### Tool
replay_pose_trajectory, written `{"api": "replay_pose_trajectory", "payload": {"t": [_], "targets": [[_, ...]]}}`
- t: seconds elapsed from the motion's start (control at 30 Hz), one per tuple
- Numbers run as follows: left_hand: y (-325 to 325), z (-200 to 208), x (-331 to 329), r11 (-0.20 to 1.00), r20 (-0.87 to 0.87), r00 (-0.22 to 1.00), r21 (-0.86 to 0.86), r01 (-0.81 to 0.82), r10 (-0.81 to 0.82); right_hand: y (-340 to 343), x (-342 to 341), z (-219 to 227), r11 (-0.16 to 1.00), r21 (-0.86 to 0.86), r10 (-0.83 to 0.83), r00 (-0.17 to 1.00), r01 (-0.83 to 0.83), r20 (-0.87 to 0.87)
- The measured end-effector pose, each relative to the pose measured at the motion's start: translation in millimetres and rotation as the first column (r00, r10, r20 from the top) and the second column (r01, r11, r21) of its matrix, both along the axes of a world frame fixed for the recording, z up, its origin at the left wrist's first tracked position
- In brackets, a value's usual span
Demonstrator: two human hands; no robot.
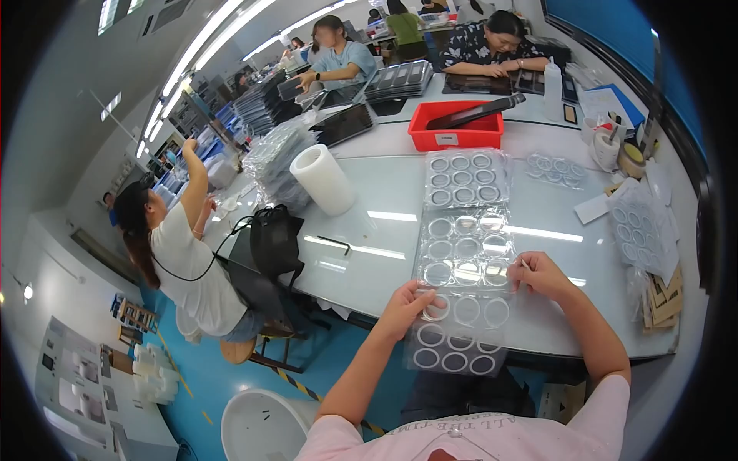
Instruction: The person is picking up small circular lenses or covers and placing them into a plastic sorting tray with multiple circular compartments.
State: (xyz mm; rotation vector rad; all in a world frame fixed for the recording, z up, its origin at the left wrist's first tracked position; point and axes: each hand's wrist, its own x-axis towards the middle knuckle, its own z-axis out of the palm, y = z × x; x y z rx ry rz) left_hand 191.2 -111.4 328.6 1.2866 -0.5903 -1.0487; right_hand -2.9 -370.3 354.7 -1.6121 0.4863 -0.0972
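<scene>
Clear plastic sheets with rows of white-rimmed circles run down the glass tabletop in front of me: a far sheet (465,177), a middle sheet (467,247) and a near sheet (467,310). A lower sheet (453,361) with darker-looking circles overhangs the table's front edge. My left hand (406,309) is closed, thumb and fingers pinching the left edge of the near sheet. On the other side, my right hand (543,275) is closed at the middle sheet's right edge. A small pale bit shows at its fingertips, too small to name.
A red bin (455,142) holding a dark flat piece stands beyond the sheets. To the left are a white roll (323,180), a black L-shaped hex key (330,244) and a black bag (277,242). More circle sheets (636,230) lie right. Co-workers sit around; a white bucket (265,426) stands below.
</scene>
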Motion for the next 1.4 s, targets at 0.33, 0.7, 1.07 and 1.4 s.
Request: {"api": "replay_pose_trajectory", "payload": {"t": [0.33, 0.7, 1.07, 1.4], "targets": [[14.0, 7.9, 14.0, 0.998, 0.044, 0.998, 0.044, 0.042, -0.043, -7.0, 2.5, 4.5, 0.993, -0.058, 0.099, 0.994, -0.101, -0.038], [40.4, -5.9, 13.9, 0.973, 0.037, 0.975, 0.085, 0.217, -0.221, -4.3, -5.7, 3.8, 0.907, -0.103, 0.388, 0.907, -0.407, -0.164], [34.6, 4.6, 9.4, 0.976, 0.096, 0.985, 0.179, 0.126, -0.145, -0.3, 0.0, 0.4, 0.982, -0.067, 0.169, 0.978, -0.178, -0.119], [28.4, 7.1, 1.3, 0.979, 0.167, 0.982, 0.199, 0.053, -0.087, 3.3, 0.2, 1.6, 0.992, 0.004, 0.125, 0.986, -0.125, -0.111]]}}
